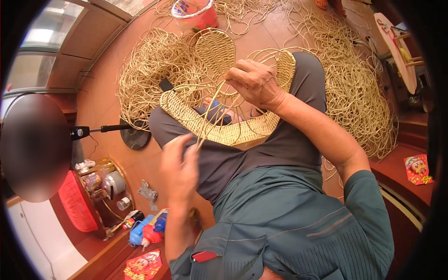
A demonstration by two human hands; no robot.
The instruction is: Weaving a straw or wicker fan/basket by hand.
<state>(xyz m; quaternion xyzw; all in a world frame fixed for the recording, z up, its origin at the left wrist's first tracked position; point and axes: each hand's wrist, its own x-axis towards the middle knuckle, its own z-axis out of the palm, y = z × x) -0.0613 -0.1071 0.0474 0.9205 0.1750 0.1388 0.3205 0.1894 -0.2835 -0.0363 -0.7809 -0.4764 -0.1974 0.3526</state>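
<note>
Across my lap lies a woven straw-coloured piece (242,134), a wide curved band with thin ribs running inward from it. An oval woven panel (215,50) rises at its far side. Above the opening, my right hand (255,84) is closed on a straw-coloured cord (211,108), which runs down toward my left thigh. My left hand (179,163) is smeared by motion near the lower ends of the cords. Whether its fingers grip a strand cannot be made out. Part of a foot shows through the ribs.
Loose cord heaps cover the floor at the left (149,74) and right (357,102). A red bucket (196,16) stands at the far side. At the left are a stand with a round black base (135,136) and a rack of household items (109,186). Another person's foot (321,3) shows at the top.
</note>
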